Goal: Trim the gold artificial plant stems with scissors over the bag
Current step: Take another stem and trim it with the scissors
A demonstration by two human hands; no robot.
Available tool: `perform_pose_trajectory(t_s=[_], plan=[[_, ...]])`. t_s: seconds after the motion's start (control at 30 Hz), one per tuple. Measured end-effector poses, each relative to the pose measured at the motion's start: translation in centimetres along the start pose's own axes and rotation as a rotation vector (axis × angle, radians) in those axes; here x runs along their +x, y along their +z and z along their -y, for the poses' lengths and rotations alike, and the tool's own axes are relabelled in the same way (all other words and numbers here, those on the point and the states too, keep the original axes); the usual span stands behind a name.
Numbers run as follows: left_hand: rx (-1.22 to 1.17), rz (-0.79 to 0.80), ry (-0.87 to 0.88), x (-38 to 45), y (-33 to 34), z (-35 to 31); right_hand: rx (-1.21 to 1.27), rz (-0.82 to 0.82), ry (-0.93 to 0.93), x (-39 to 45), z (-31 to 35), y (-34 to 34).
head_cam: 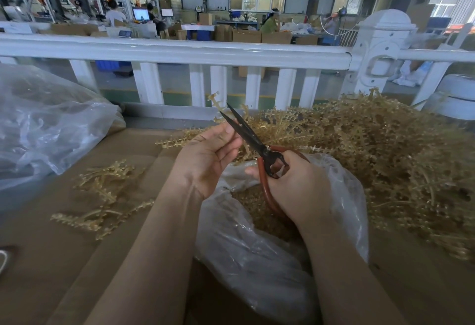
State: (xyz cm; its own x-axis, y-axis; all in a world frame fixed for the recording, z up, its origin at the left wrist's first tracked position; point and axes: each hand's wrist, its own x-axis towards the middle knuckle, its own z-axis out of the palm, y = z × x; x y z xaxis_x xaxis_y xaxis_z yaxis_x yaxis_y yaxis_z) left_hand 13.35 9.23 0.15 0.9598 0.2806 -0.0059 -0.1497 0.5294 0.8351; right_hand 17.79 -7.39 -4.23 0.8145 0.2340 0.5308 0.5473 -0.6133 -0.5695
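Clear bag point(270, 268): open-mouthed, apparently holding gold trimmings. Above it, right hand point(298, 186) grips red-handled scissors point(253, 142), blades parted; left hand point(208, 155) pinches gold stem point(218, 103). Untrimmed heap point(385, 150) right.

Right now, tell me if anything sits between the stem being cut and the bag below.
Nothing visible does: the gold plastic stem, pinched in the left hand, is above the open clear plastic bag, with only the black scissors beside it.

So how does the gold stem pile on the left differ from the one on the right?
The left stem pile is small, a few sprigs lying flat and apart on the cardboard. The right stem pile is far larger, heaped high and tangled, behind the open plastic bag. Both are the same gold plastic stems.
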Motion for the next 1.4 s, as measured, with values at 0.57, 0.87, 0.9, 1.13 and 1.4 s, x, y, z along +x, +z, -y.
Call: perform_pose_trajectory(t_s=[0.57,0.87,0.9,1.13,1.4], plan=[[0.026,0.023,0.0,-0.02,-0.12,0.22,-0.073,-0.037,-0.001,-0.2,0.32,-0.29],[0.2,-0.036,0.138,0.03,0.15,0.23,-0.071,0.0,0.044,0.03,0.12,-0.35],[0.227,-0.033,0.154,0.02,0.19,0.27,-0.086,-0.003,0.032,-0.02,0.15,-0.39],[0.346,-0.026,0.252,-0.21,0.7,0.61,-0.112,-0.026,0.017,-0.12,0.42,-0.7],[0.311,-0.006,0.219,-0.15,0.47,0.58,-0.125,-0.049,0.023,-0.03,0.41,-0.47]])
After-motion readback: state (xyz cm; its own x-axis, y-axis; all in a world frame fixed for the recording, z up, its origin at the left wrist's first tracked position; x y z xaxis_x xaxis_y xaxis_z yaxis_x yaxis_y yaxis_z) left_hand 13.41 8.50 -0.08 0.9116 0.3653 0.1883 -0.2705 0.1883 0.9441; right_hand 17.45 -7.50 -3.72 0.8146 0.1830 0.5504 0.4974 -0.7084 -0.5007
